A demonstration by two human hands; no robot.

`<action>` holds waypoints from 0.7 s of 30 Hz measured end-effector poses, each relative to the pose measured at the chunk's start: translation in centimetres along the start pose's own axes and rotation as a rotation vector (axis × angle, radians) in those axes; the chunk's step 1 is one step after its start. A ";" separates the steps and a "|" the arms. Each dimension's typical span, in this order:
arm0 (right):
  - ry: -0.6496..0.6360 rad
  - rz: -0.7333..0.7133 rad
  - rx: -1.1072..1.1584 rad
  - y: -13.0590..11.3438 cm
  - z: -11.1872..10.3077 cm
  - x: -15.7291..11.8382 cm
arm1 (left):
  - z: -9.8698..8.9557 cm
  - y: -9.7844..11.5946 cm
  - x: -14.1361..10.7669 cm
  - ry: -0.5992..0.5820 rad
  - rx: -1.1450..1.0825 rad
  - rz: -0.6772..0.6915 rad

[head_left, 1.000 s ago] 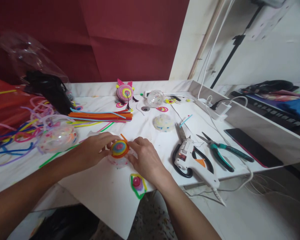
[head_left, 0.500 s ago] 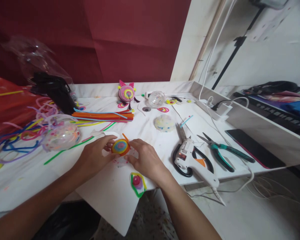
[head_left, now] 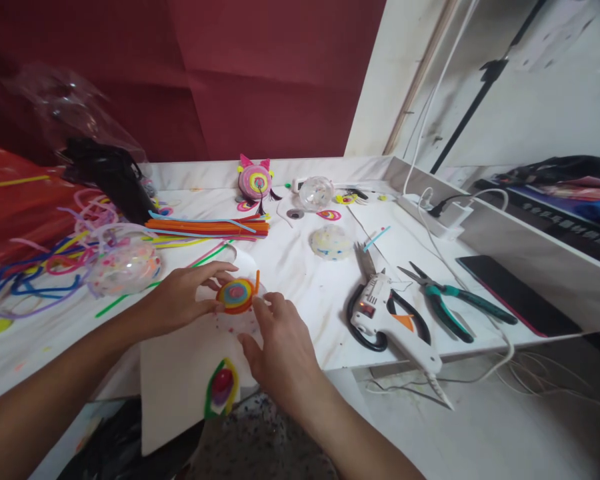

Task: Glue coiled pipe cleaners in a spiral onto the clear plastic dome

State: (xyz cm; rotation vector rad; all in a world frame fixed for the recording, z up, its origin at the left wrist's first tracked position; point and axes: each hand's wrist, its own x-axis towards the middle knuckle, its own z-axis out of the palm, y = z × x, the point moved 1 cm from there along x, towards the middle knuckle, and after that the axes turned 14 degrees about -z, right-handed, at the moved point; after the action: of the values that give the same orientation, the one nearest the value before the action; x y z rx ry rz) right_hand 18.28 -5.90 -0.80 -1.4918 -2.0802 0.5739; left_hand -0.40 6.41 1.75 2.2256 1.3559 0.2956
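Observation:
A coiled pipe-cleaner disc, ringed in pink, blue, yellow and orange, lies on a clear plastic dome with coloured dots. One orange end sticks up at its right edge. My left hand grips the disc's left side between thumb and fingers. On the right, my right hand curves around the dome, fingertips close to the orange end and thumb lower, apart from them. Its exact contact is partly hidden. Nearer me, a white sheet carries an eye-shaped piece edged green and yellow.
A white glue gun rests over black-handled scissors, beside green-handled pliers and a dark phone. Orange pipe cleaners lie behind my hands. A pink eared figure and several clear domes stand farther back.
The white sheet and eye-shaped piece have shifted left and turned. The disc has moved slightly left, its orange end now more upright. My right thumb has come away from the disc, downward.

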 end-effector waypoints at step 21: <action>0.107 -0.097 0.323 4.9 -1.2 2.0 | 3.6 2.7 -2.1 0.259 0.024 -0.251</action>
State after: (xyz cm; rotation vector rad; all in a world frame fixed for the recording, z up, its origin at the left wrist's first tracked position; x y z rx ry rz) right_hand 22.08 -2.43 -2.49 -1.2041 -1.8629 0.7359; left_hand 2.19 2.44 0.35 2.0597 1.7639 0.4902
